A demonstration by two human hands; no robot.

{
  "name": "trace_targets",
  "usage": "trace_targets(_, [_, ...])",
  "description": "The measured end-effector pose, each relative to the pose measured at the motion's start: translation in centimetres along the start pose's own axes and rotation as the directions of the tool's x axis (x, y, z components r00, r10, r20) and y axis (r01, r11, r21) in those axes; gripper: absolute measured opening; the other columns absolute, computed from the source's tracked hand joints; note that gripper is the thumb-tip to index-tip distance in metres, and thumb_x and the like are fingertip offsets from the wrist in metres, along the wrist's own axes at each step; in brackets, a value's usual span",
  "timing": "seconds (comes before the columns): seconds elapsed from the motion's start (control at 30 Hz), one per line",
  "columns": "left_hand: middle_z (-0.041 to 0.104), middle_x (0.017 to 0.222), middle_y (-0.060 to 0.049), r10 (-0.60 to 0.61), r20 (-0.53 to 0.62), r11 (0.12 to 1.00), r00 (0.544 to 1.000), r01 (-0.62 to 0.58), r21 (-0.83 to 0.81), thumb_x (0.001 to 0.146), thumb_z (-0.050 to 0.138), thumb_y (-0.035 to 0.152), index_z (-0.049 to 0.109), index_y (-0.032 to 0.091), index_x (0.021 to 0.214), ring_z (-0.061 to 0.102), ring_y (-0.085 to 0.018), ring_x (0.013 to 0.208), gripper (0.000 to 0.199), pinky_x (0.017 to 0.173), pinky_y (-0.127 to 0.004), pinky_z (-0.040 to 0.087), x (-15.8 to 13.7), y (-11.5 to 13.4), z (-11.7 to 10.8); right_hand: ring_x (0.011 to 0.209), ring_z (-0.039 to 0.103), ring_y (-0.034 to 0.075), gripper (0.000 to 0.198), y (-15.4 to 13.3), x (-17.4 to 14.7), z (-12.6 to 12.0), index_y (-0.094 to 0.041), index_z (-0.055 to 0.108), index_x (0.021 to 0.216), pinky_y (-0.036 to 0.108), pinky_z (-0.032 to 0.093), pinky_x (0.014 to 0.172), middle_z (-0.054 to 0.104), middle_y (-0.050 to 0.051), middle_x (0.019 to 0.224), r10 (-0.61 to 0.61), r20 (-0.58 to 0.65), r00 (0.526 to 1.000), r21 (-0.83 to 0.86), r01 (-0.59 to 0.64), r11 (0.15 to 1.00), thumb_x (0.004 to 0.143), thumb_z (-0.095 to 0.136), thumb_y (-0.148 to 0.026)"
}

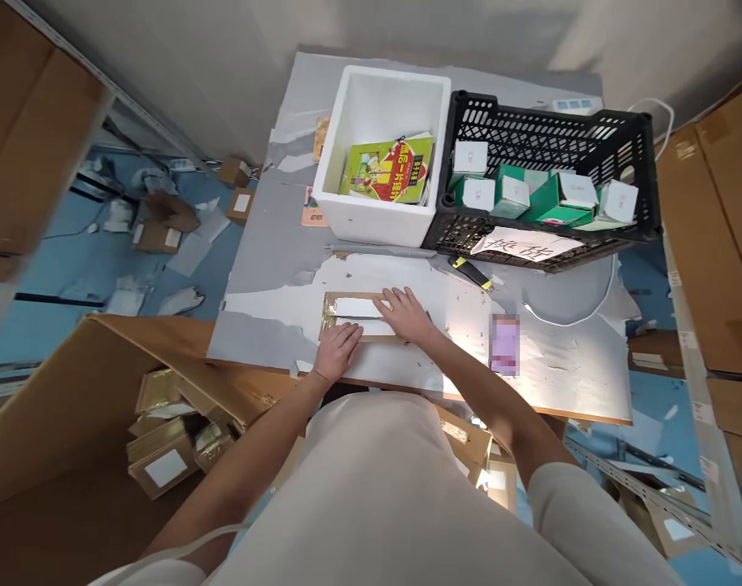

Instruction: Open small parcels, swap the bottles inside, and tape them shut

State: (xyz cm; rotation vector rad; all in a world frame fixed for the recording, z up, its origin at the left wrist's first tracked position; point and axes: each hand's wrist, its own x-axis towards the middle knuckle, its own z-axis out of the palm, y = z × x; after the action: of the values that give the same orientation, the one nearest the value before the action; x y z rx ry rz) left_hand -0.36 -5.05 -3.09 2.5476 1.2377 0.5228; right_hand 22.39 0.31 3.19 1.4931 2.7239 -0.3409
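Note:
A flat cardboard box [371, 329] lies lengthwise on the table in front of me, with a white label on top split by a dark line and shiny tape at its left end. My left hand [339, 350] rests on its near left edge, fingers stretched out and close together. Across the right part of the box lies my right hand [406, 316], its fingers spread and flat, covering that end of the label. Behind and to the right is a black-and-yellow utility knife [470, 273].
A white foam box [380, 221] holds colourful booklets. Beside it, a black plastic crate [547, 118] contains several green-and-white boxes. A purple, blurred item [506, 345] and a white cable [569, 324] lie at right. At lower left, a large carton [41, 439] holds parcels.

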Motion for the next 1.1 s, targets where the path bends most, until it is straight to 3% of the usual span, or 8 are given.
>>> trace_targets(0.2, [0.062,0.117,-0.012,0.036,0.013,0.999,0.999,-0.036,-0.022,0.091,0.04,0.023,0.053,0.02,0.125,0.053,-0.026,0.115,0.036,0.094,-0.049,0.045,0.1,-0.3,0.3,0.085,0.063,0.024,0.04,2.2,2.9,-3.3,-0.019,0.052,0.117,0.032,0.04,0.073,0.068,0.014,0.097,0.025,0.252,0.967,0.05,-0.039,0.998,0.097,0.024,-0.04])
trace_targets(0.33, [0.061,0.117,-0.013,0.051,-0.007,0.999,0.999,-0.051,-0.014,0.091,0.04,0.024,0.051,0.02,0.126,0.052,-0.026,0.116,0.037,0.093,-0.049,0.045,0.0,-0.3,0.2,0.082,0.062,0.023,0.041,4.3,4.2,-4.2,-0.018,0.058,0.11,0.029,0.038,0.07,0.068,0.012,0.092,0.037,0.22,0.975,0.165,-0.075,0.983,0.096,0.028,-0.042])
trace_targets(0.53, [0.059,0.118,-0.012,0.059,-0.049,0.998,0.997,-0.059,0.014,0.091,0.041,0.023,0.048,0.023,0.13,0.052,-0.026,0.115,0.039,0.092,-0.048,0.045,0.0,-0.1,0.4,0.091,0.058,0.021,0.038,7.4,5.6,-1.8,-0.018,0.064,0.1,0.028,0.04,0.075,0.067,0.009,0.099,0.107,0.208,0.972,0.333,-0.173,0.927,0.095,0.033,-0.04])
trace_targets(0.67, [0.052,0.124,-0.015,0.029,-0.082,0.999,0.996,-0.027,0.024,0.09,0.045,0.027,0.039,0.023,0.137,0.048,-0.028,0.119,0.048,0.095,-0.048,0.043,0.5,0.5,-0.3,0.107,0.051,0.027,0.039,6.4,5.0,-0.7,-0.016,0.053,0.123,0.037,0.04,0.085,0.059,0.015,0.119,0.332,-0.048,0.942,0.257,-0.31,0.915,0.091,0.045,-0.037])
trace_targets(0.73, [0.044,0.133,-0.018,-0.022,-0.08,0.999,0.997,0.025,0.029,0.085,0.052,0.04,0.031,0.021,0.142,0.041,-0.032,0.125,0.064,0.099,-0.051,0.039,1.0,0.4,-1.6,0.116,0.045,0.027,0.034,5.4,3.8,-0.8,-0.016,0.052,0.123,0.04,0.035,0.095,0.053,0.015,0.127,0.287,-0.257,0.923,0.212,-0.235,0.948,0.092,0.043,-0.027])
trace_targets(0.8, [0.034,0.142,-0.02,-0.043,-0.019,0.998,0.999,0.044,0.034,0.074,0.061,0.056,0.023,0.019,0.145,0.033,-0.036,0.131,0.09,0.104,-0.054,0.033,1.9,-0.5,-3.4,0.116,0.044,0.025,0.03,4.2,2.0,-1.1,-0.018,0.057,0.116,0.043,0.029,0.1,0.053,0.014,0.126,0.102,-0.36,0.927,0.137,-0.056,0.989,0.093,0.037,-0.018])
trace_targets(0.93, [0.017,0.152,-0.021,0.034,0.254,0.999,0.966,-0.04,0.017,0.049,0.072,0.068,0.009,0.012,0.148,0.015,-0.041,0.139,0.129,0.11,-0.053,0.022,4.2,-3.9,-6.7,0.104,0.051,0.024,0.029,1.6,-1.2,-1.7,-0.016,0.056,0.116,0.04,0.034,0.093,0.059,0.013,0.113,-0.283,-0.148,0.948,0.082,0.296,0.952,0.092,0.045,-0.029])
trace_targets(1.1, [0.015,0.152,-0.023,0.043,0.401,0.999,0.915,-0.042,-0.012,0.047,0.078,0.058,0.004,0.009,0.147,0.014,-0.038,0.14,0.134,0.113,-0.047,0.02,5.7,-7.4,-7.4,0.104,0.052,0.027,0.058,-1.7,-1.8,-1.6,-0.011,0.042,0.13,0.037,0.037,0.087,0.059,0.015,0.111,-0.049,0.122,0.991,0.048,0.044,0.998,0.081,0.063,-0.032])
